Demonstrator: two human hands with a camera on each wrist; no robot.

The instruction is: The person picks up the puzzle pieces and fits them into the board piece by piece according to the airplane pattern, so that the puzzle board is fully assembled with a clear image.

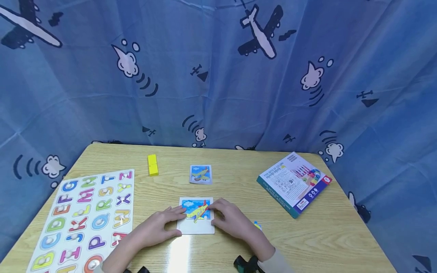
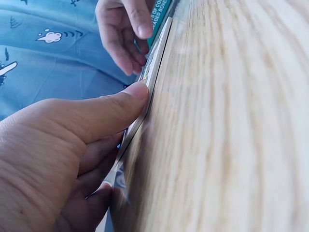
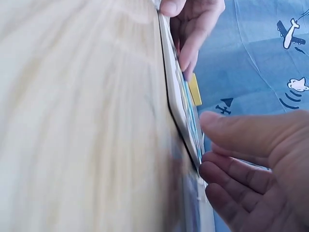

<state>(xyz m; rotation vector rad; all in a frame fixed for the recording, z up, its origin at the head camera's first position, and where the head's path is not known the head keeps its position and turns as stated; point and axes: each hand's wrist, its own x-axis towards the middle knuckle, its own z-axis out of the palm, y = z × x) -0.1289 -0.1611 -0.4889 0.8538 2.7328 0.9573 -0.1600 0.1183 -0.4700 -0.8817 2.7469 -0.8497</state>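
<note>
Airplane puzzle (image 1: 196, 216): flat on the table (image 1: 317, 242), roughly midway between its left and right edges
Left hand (image 1: 158, 226): thumb spread wide from fingers, touching the puzzle's left side
Right hand (image 1: 233, 219): fingers loosely bent at the puzzle's right side; cannot tell whether touching
Picture card (image 1: 200, 174): near the far edge
Box (image 1: 294, 185): by the far right corner

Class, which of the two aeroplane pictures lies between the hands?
The larger, nearer board, its lower part plain white; the smaller card lies farther back.
</note>
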